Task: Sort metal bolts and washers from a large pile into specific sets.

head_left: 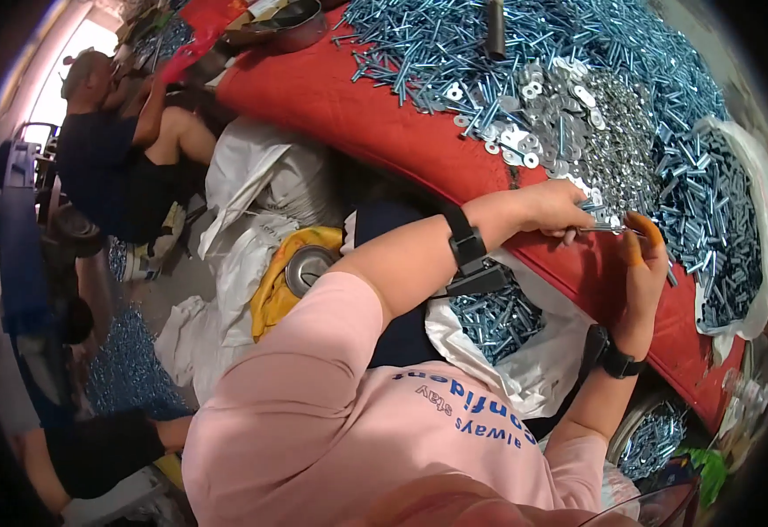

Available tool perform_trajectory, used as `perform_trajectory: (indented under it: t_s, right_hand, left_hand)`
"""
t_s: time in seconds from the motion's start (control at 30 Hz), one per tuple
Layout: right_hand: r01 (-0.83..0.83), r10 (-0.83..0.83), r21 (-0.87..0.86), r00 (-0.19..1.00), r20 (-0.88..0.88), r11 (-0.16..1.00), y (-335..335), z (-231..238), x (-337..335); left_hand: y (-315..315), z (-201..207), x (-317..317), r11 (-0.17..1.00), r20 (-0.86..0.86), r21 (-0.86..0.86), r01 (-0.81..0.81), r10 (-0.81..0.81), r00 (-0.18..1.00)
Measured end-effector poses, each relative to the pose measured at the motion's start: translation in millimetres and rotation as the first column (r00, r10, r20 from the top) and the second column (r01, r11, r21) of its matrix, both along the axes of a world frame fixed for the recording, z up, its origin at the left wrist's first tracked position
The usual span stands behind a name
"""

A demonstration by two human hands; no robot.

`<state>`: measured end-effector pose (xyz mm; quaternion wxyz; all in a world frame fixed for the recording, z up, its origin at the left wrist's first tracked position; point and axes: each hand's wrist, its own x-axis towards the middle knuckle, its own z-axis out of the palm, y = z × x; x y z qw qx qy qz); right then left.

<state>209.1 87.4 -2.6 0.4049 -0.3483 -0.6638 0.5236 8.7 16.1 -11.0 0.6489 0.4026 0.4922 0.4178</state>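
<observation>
My left hand is closed on several metal bolts, whose shanks stick out toward the right. Opposite it, my right hand, with orange covers on its thumb and a finger, pinches at the ends of these bolts; the small part at its fingertips is too small to tell. Both hands hover over the front edge of a red-covered table. Just beyond them lie flat silver washers and a heap of small nuts or spring washers. A large pile of bluish bolts spreads behind these.
A white sack of metal sleeves stands at the right. Below the table edge, a white sack of bolts sits before my lap. White sacks and a yellow bag lie left. Another person sits at far left.
</observation>
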Motion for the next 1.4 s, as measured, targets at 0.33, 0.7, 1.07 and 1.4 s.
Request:
perform_trajectory:
  t_s: [0.33, 0.7, 1.07, 1.4]
  right_hand:
    - [-0.079, -0.023, 0.232, 0.913, 0.408, 0.969, -3, 4, -6]
    - [0.071, -0.088, 0.201, 0.993, 0.08, 0.977, -4, -10, 8]
    - [-0.126, 0.027, 0.308, 0.952, 0.304, 0.943, -11, -11, 4]
    - [0.018, -0.337, 0.56, 0.815, 0.471, 0.828, 6, 0, 3]
  left_hand:
    - [-6, 7, -3, 0.999, -0.059, -0.022, -0.026, 0.025, 0.998]
    - [-1, 12, 5, 0.998, -0.124, -0.067, 0.022, -0.03, 0.992]
    - [2, 2, 6, 0.999, -0.19, -0.048, 0.01, -0.019, 0.982]
    - [-4, 34, 9, 0.978, -0.076, -0.066, 0.2, -0.205, 0.976]
